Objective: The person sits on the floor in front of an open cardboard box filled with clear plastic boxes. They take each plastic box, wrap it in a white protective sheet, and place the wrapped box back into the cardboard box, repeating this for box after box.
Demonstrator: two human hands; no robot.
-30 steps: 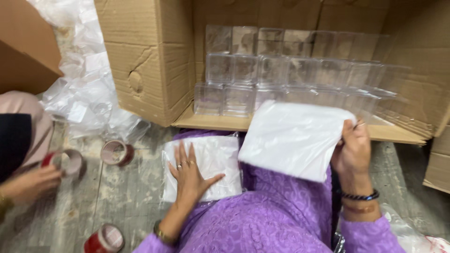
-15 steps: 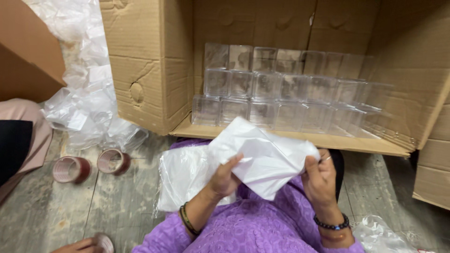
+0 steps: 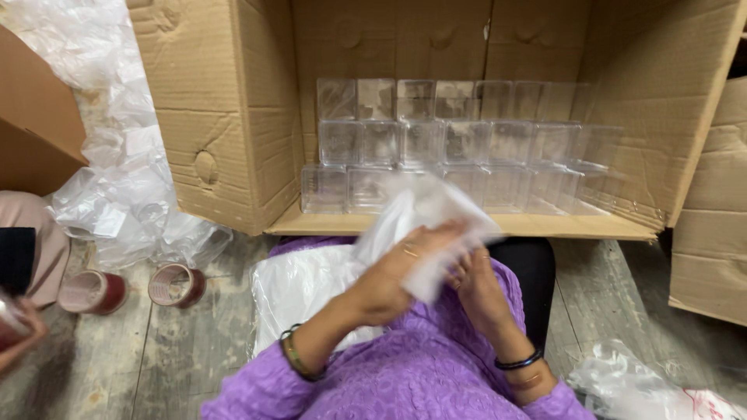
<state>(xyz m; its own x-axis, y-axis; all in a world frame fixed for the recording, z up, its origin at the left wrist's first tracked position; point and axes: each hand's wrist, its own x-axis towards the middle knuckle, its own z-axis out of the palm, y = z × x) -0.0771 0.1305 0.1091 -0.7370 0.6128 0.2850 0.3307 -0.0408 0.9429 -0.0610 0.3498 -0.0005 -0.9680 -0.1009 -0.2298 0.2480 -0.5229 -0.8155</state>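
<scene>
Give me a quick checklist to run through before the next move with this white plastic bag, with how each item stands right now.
1. Both hands on the white plastic bag: ok, left hand and right hand grip it.
2. Bag mouth opened: cannot tell, the bag is blurred.
3. Stack of bags within reach on the lap: ok.
4. Clear plastic boxes neatly stacked inside the cardboard carton: ok, three stepped rows.
5. Tape rolls out of the way: ok, on the floor to the left.
6. Another person's hand apart from the bag: ok, at the left edge.

The worn plank floor carries two tape rolls, crumpled plastic and a cardboard box
</scene>
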